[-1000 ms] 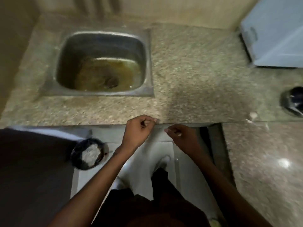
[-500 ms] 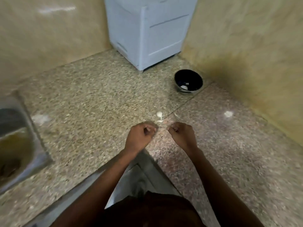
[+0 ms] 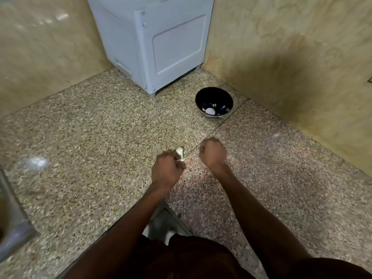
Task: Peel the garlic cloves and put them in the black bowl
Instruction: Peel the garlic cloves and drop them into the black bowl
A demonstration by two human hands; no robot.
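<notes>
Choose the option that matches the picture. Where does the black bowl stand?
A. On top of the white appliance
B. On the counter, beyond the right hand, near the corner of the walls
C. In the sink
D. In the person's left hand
B: the black bowl stands on the speckled counter beyond the right hand, near the wall corner.

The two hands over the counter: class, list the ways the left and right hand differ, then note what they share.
The left hand has a pale garlic clove at its fingers; the right hand shows nothing in its curled fingers. The right hand sits nearer the black bowl; the left hand is farther from it. Shared: both are curled, knuckles up, over the speckled counter.
</notes>
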